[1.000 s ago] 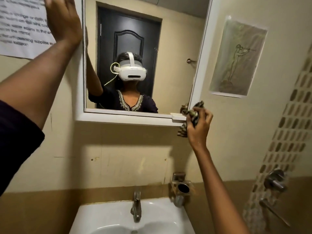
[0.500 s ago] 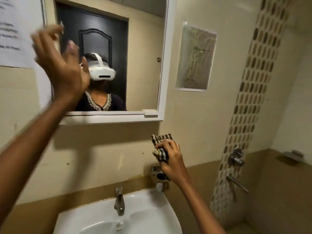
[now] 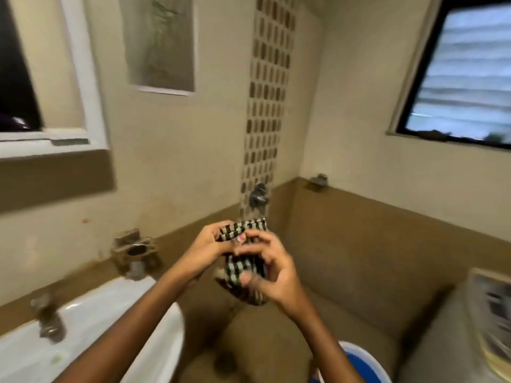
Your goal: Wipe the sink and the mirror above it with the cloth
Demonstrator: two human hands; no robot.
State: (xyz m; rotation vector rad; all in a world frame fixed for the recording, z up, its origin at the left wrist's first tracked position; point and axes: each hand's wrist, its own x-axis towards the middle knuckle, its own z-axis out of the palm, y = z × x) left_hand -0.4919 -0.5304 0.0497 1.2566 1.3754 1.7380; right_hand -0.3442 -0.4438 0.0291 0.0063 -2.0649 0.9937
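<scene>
A black-and-pale checked cloth [image 3: 243, 268] is bunched between both hands, in mid-air to the right of the sink. My left hand [image 3: 206, 251] pinches its upper part; my right hand [image 3: 272, 275] holds its lower part from the right. The white sink [image 3: 116, 310] fills the lower left, with its metal tap [image 3: 48, 319] at the back rim. Only the right corner of the white-framed mirror [image 3: 83, 78] shows at the upper left. The picture is blurred by motion.
A metal holder [image 3: 135, 250] is fixed on the wall behind the sink. Shower valves [image 3: 258, 196] sit on the mosaic tile strip. A blue-and-white bucket [image 3: 359, 363] stands below my right forearm. A window [image 3: 464, 70] is at the upper right, a paper poster [image 3: 160, 42] beside the mirror.
The view has swung right and down, away from the mirror. My left hand came off the mirror frame and joined my right hand on the cloth, which dropped below mirror height.
</scene>
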